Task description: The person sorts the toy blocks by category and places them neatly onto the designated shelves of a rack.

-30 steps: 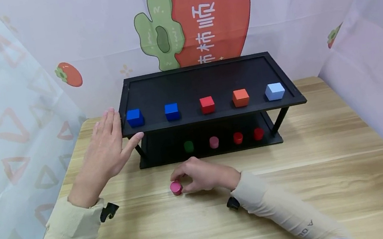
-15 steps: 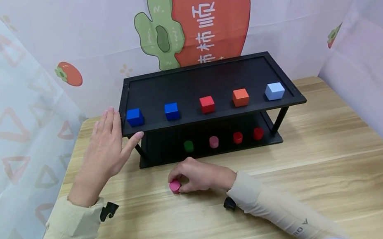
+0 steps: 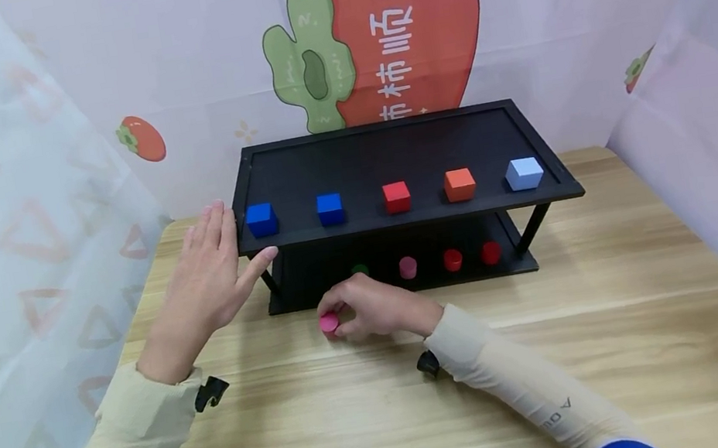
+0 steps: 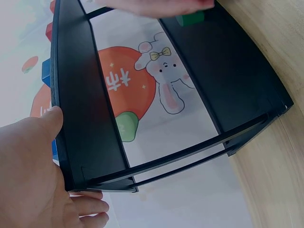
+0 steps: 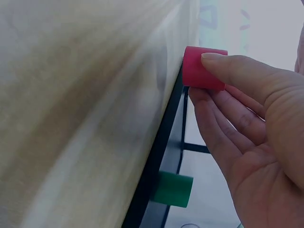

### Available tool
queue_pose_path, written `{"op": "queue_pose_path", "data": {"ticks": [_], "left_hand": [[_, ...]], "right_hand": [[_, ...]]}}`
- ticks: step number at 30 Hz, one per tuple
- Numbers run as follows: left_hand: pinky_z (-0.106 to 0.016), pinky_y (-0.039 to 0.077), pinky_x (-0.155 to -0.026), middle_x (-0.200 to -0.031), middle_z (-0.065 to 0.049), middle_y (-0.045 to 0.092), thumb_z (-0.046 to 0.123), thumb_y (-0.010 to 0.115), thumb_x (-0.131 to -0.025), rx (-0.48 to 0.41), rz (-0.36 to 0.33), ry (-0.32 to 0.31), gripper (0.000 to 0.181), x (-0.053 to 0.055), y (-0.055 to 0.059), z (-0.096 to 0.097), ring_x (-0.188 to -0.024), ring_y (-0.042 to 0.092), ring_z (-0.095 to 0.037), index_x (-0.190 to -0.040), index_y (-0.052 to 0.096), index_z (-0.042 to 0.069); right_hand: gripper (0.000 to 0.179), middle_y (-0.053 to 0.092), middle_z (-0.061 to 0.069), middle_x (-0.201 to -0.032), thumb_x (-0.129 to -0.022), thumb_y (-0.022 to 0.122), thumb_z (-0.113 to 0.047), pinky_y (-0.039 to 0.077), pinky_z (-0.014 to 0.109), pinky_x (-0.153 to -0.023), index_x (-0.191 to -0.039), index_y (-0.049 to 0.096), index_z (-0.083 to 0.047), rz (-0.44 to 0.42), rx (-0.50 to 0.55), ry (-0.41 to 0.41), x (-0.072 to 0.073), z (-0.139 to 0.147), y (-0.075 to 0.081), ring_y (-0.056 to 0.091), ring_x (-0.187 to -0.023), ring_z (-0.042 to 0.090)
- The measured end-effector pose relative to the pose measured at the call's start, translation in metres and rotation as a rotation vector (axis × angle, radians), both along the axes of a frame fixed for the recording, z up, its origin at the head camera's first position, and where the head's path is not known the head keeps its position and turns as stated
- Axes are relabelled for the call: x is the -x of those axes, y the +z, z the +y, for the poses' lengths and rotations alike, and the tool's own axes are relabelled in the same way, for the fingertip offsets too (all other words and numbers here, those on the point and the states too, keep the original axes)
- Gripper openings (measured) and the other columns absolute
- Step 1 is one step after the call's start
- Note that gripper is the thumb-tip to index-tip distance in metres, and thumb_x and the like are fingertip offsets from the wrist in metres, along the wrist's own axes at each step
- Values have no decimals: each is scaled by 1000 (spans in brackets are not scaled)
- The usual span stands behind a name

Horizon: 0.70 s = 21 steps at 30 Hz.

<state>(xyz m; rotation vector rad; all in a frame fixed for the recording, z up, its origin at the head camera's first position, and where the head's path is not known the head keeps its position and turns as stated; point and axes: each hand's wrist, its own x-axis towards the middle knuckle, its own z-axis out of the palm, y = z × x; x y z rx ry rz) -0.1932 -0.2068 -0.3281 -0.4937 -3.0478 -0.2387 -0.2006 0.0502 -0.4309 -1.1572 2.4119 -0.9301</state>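
Observation:
My right hand (image 3: 379, 308) pinches a pink cylinder block (image 3: 329, 326) between thumb and fingers, just in front of the lower tier of a black two-tier shelf (image 3: 383, 153). The right wrist view shows the thumb on one side of the block and fingers on the other. My left hand (image 3: 202, 284) rests along the shelf's left side with straight fingers, its thumb at the front corner. On the lower tier stand a green cylinder (image 5: 173, 189), partly hidden behind the right hand in the head view, another pink cylinder (image 3: 408, 268) and two red cylinders (image 3: 452, 260).
A row of cubes lines the upper tier's front: two blue cubes (image 3: 262, 220), a red cube (image 3: 397, 197), an orange cube (image 3: 459, 185) and a light blue cube (image 3: 523, 174). Posts (image 3: 533, 226) hold up the tiers. A printed cloth (image 3: 184, 56) hangs behind the wooden table (image 3: 335, 431).
The right hand has carried the pink cylinder forward from the table toward the lower tier, now partly covering the green cylinder. The left hand stays at the shelf; the head view has shifted slightly.

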Motion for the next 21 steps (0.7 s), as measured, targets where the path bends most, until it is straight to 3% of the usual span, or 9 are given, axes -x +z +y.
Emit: {"op": "queue_pose_path", "data": {"ticks": [11,21], "left_hand": [[-63,10,-133,-176,-28,6,64,39,-108,-7,15,-9,98,0,1,0,-165,7,-46,-166,7,-9],[-63,9,-133,-177,-27,3,65,38,-108,5,-1,3,99,1,-1,1,-165,5,-45,-166,5,-8]], "right_hand": [[29,78,1,-116,-95,80,-10,60,31,-101,-123,76,-10,92,3,-86,29,-9,-2,74,-106,14],[32,77,10,-122,-96,78,-12,60,37,-104,-127,73,-6,116,5,-170,42,-22,-5,74,-111,21]]}}
